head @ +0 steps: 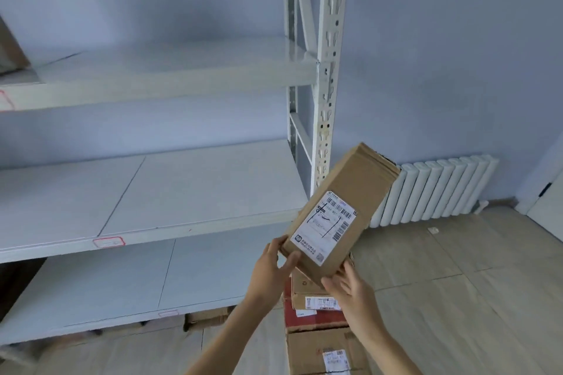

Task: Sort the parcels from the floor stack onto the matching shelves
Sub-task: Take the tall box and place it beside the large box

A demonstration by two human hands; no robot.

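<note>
I hold a long brown cardboard parcel (341, 210) up in the air, tilted, with its white shipping label facing me. My left hand (274, 268) grips its lower left corner, thumb on the labelled face. My right hand (350, 289) holds the bottom end from below, fingers curled under it. Beneath my hands stands the floor stack (320, 329) of cardboard parcels, some with red print and labels. To the left is a white metal shelf unit with three bare boards: the top shelf (158, 76), the middle shelf (152, 192) and the low shelf (122, 283).
Red-framed tags sit on the shelf edges (108, 242). A brown box (9, 52) lies at the far left of the top shelf. More boxes (207, 318) sit under the low shelf. A white radiator (435, 192) lines the blue wall; tiled floor spreads right.
</note>
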